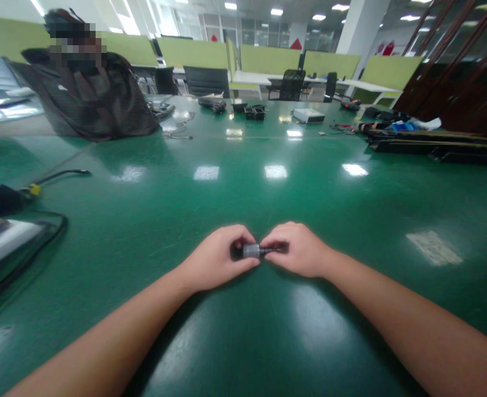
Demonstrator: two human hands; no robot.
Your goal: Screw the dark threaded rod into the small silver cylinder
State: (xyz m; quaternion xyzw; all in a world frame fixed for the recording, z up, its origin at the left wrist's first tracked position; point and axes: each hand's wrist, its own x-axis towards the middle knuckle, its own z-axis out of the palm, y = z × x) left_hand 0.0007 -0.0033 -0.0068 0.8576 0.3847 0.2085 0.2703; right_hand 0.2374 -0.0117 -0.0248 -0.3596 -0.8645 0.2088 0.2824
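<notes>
So, lower mid-frame, my left hand point(217, 259) snug round a grey cylinder point(250, 251), right hand point(299, 251) tight on its shaft point(263, 251).

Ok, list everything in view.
Small metal cylinder with thin shaft: 1, silver and black, centre
Glossy tabletop: 1, green, foreground
Thin cables: at least 2, black, left
Flat object: 1, white, left edge
Large mesh shape, unclear what: 1, dark, far left
Flat box: 1, white, far side
Long panels: several, black, far right
Small blurred items: uncounted, mostly dark, far side
Office partitions: several, lime, background
Office desks: several, white, background
Office chairs: several, black, background
Bare left hand: 1, on cylinder
Bare right hand: 1, at shaft
</notes>
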